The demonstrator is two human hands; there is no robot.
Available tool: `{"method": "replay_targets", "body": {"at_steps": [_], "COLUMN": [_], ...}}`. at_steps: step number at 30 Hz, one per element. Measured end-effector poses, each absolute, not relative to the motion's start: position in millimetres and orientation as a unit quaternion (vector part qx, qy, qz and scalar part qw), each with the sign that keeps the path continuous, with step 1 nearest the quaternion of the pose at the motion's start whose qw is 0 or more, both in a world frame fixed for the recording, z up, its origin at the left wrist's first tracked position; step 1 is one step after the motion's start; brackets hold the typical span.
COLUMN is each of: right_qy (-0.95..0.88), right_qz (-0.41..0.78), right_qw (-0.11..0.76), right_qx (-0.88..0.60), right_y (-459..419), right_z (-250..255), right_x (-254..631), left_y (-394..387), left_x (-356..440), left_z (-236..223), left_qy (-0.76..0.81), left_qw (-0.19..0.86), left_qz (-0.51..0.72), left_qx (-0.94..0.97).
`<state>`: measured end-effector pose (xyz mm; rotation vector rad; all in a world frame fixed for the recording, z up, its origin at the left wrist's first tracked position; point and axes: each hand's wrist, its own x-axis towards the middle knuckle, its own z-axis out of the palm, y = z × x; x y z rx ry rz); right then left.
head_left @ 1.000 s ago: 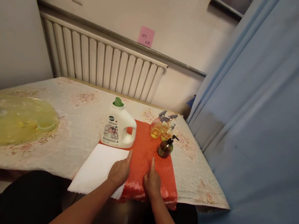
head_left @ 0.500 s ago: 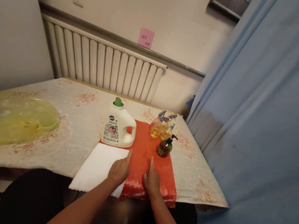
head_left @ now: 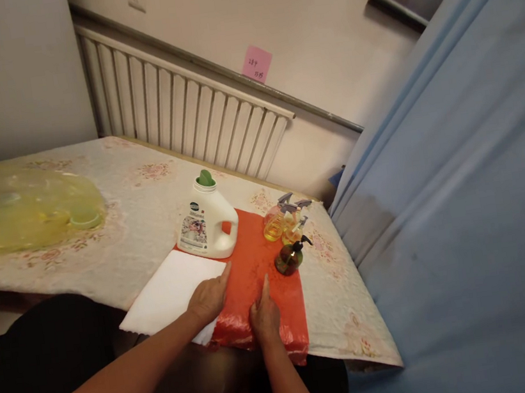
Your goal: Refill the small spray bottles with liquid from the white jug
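Observation:
My left hand [head_left: 207, 298] lies flat, fingers stretched, on the edge where a white sheet [head_left: 168, 291] meets a red plastic sheet [head_left: 257, 268]. My right hand [head_left: 264, 314] rests on the red sheet near the table's front edge, index finger pointing forward and the other fingers curled. A white jug with a green cap [head_left: 206, 219] stands at the back of the red sheet. A dark brown pump bottle [head_left: 290, 258] stands to the right of my right hand.
Two small yellow spray bottles [head_left: 281, 222] stand behind the pump bottle. A yellow plastic bag [head_left: 22, 207] lies far left on the floral tablecloth [head_left: 136, 194]. A radiator [head_left: 184, 113] runs along the wall behind; a blue curtain [head_left: 460, 196] hangs at the right.

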<state>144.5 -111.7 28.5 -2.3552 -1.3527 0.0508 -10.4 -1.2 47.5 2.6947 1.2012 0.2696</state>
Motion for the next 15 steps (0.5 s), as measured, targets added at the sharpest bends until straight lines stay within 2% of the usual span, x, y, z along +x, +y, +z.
{"method": "replay_targets", "body": {"at_steps": [10,13,15], "right_qy": [-0.484,-0.484,-0.471], "right_qz": [0.027,0.043,0.073], "right_qw": [0.216,0.276,0.351], "right_qx": [-0.847,-0.829,-0.806], "right_y": [-112.3,-112.9,-114.9], "right_z": [35.1,32.2,30.2], "right_x": [142.4,143.0,147.1], "left_y": [-2.9,-2.3,-1.4], "left_x": [-11.8,-13.2,-14.2], "left_z": [55.4,54.1,50.8], "left_qy": [0.407,0.4,0.393], "left_qw": [0.099,0.098,0.103], "left_qz": [0.076,0.08,0.094], "left_qx": [0.905,0.908,0.909]}}
